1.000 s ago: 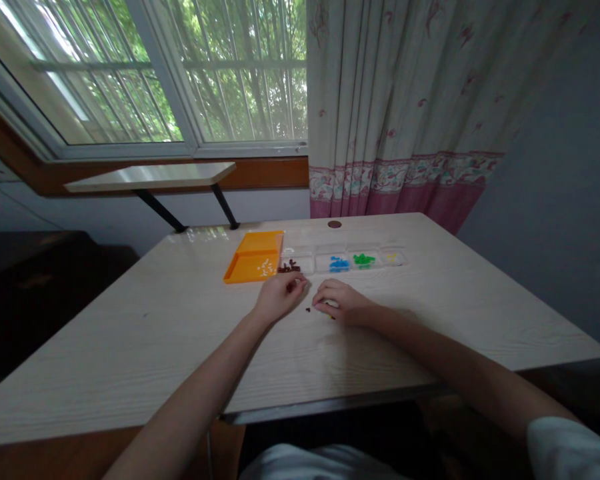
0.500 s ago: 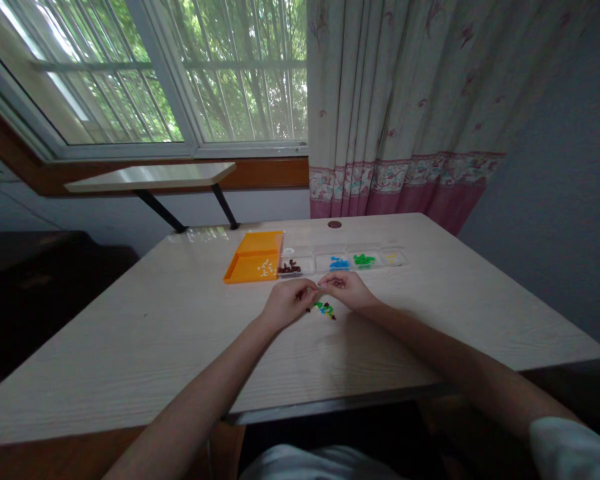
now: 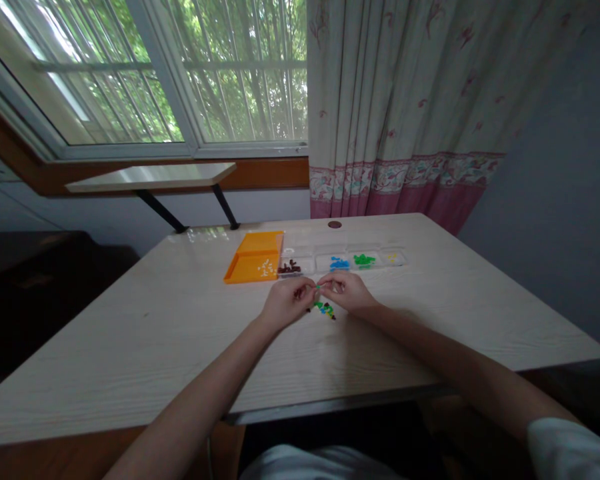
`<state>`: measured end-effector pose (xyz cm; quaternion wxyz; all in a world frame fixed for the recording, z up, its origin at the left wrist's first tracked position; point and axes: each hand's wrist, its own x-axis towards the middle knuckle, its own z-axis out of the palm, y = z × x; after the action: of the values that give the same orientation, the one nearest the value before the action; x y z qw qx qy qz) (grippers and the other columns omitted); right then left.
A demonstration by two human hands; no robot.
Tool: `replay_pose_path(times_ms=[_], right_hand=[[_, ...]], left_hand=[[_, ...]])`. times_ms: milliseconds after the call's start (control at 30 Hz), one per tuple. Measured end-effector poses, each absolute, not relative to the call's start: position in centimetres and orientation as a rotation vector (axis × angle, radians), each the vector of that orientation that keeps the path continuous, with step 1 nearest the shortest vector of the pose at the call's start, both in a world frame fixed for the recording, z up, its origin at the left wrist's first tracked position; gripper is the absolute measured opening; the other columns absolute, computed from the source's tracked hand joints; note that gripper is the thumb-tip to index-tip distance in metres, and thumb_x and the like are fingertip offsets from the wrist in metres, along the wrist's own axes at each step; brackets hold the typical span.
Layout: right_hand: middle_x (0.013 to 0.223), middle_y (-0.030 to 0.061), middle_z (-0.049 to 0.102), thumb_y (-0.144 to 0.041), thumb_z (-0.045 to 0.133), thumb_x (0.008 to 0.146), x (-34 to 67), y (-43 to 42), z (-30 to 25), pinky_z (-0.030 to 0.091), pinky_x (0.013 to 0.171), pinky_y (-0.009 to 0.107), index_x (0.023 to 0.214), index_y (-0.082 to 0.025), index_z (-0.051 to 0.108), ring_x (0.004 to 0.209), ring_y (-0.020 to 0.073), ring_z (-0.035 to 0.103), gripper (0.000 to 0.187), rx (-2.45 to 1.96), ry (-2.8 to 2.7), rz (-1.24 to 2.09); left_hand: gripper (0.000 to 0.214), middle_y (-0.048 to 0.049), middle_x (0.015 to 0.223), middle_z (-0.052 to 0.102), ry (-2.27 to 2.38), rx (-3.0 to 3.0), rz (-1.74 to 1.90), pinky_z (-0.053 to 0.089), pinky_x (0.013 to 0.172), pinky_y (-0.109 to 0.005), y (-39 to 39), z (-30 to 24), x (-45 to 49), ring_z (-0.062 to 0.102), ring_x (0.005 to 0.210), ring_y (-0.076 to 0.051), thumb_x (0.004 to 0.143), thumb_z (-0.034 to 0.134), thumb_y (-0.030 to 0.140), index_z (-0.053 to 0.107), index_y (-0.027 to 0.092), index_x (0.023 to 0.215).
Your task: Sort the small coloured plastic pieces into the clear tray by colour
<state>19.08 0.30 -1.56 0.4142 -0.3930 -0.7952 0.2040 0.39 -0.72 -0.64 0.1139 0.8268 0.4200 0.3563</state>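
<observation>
A small green piece was between the fingertips of the left hand and those of the right hand. The fingers of both hands were closed together on it, and they hid most of its surface; it looked bright green, but its exact shape I could not tell. Just below the hands, on the pale wooden worktop, lay a little cluster of pieces, coloured green, blue, yellow and dark brown. Whether these were joined or only touching was too small to see.

Beyond the hands stood a clear compartment tray. It contained dark brown pieces, blue pieces, green pieces and a few yellow pieces, each colour in its own compartment. At its left was an orange tray, with white pieces scattered near its right edge.
</observation>
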Motion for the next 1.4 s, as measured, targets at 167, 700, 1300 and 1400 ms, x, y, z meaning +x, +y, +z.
replay_pose_path(times_ms=[167,700,1300,1400], right_hand=[[0.065,0.0009,0.056,-0.031,0.062,0.075,19.2,0.1,-1.3,0.036,0.053,0.02,0.079,-0.017,0.067,0.055,0.0087,0.045,0.016,-0.939,-2.034,0.391],[0.073,0.0037,0.062,-0.028,0.056,0.08,20.3,0.2,-0.4,0.041,0.067,0.026,0.082,-0.019,0.066,0.069,0.0136,0.055,0.014,-0.927,-2.024,0.168],[0.067,0.0028,0.062,-0.028,0.054,0.081,21.5,-0.3,1.2,0.041,0.062,0.027,0.081,-0.019,0.066,0.061,0.0128,0.052,0.015,-0.92,-1.84,-0.033],[0.068,0.003,0.063,-0.026,0.054,0.081,21.5,-0.2,1.2,0.041,0.062,0.027,0.081,-0.019,0.066,0.062,0.013,0.054,0.014,-0.898,-1.846,-0.053]], left_hand=[[0.015,0.0004,0.059,0.058,1.222,2.424,1.013,0.033,0.05,-0.017,-0.8,-0.5,0.5,0.045,0.051,-0.008,0.076,0.053,0.025,0.065,0.016,0.08],[0.018,0.0,0.062,0.057,1.144,2.399,0.865,0.035,0.052,-0.019,-0.9,-0.1,0.4,0.046,0.054,-0.009,0.078,0.049,0.026,0.063,0.016,0.084],[0.025,-0.0036,0.084,0.057,0.939,2.604,0.622,0.041,0.065,-0.02,-0.8,-0.2,-0.4,0.054,0.073,-0.011,0.078,0.046,0.015,0.065,0.02,0.093],[0.024,-0.0033,0.085,0.057,0.978,2.592,0.602,0.041,0.064,-0.02,-0.7,-0.3,-0.4,0.054,0.07,-0.011,0.079,0.046,0.016,0.064,0.02,0.093]])
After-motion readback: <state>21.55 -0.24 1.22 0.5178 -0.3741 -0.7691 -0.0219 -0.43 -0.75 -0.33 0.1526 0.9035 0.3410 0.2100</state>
